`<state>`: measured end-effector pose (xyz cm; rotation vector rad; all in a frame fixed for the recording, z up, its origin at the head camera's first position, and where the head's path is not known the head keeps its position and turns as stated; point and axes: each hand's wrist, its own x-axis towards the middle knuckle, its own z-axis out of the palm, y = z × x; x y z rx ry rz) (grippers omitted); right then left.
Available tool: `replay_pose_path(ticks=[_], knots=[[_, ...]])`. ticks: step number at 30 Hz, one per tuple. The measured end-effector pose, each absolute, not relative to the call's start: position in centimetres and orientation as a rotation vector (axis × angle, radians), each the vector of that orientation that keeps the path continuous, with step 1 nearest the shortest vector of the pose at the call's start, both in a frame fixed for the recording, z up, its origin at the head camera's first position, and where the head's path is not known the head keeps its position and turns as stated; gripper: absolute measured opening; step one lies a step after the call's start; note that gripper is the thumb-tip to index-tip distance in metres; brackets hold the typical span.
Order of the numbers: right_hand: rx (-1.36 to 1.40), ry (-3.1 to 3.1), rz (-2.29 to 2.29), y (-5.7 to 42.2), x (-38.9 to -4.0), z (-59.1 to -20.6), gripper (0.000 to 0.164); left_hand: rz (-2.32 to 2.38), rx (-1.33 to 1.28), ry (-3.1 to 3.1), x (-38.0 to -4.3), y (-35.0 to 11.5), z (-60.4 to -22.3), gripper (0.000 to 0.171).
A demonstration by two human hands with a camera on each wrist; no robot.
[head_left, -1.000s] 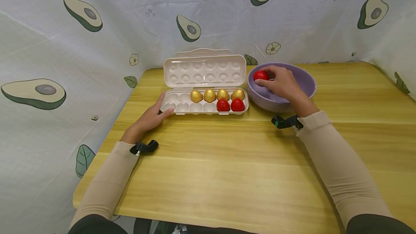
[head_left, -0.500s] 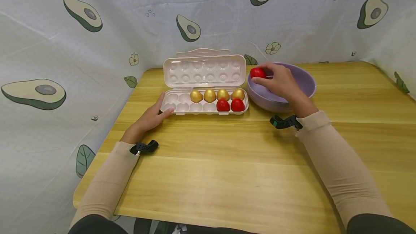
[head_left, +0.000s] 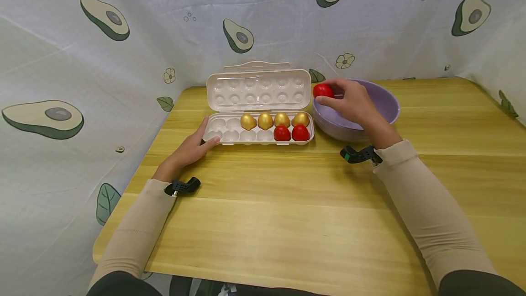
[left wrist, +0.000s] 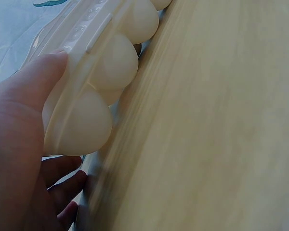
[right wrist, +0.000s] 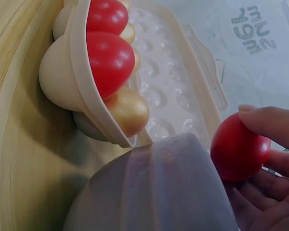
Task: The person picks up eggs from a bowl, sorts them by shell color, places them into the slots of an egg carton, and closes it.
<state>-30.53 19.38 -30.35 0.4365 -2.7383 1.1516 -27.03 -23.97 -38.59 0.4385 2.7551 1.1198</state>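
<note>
My right hand (head_left: 354,103) holds a red egg (head_left: 323,90) in its fingertips above the left rim of a purple bowl (head_left: 384,99). In the right wrist view the thumb and fingers pinch that red egg (right wrist: 238,148) beside the bowl's wall (right wrist: 164,192). An egg carton (head_left: 230,136) with its lid raised lies to the left of the bowl. In its right part sit several gold eggs (head_left: 265,121) in the back row and two red eggs (head_left: 300,133) in front. My left hand (head_left: 190,147) grips the carton's left end, with the thumb over the front rim (left wrist: 89,72).
The raised lid (head_left: 259,89) stands at the table's back edge. Behind it hangs a pale cloth (head_left: 279,26) printed with avocados. The wooden table (head_left: 263,204) stretches out in front of the carton and to the right of the bowl.
My right hand has moved slightly left with the red egg, from inside the bowl to over its left rim. The left hand and carton have stayed put.
</note>
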Motion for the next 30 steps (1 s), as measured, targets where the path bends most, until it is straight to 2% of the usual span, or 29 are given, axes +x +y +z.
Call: replay_pose_path(ticks=[30], knots=[[0.5, -2.676, 1.234, 17.9, -29.8, -29.7, 0.056, 1.098, 0.444, 2.772, -27.2, -24.0, -38.8, 0.078]])
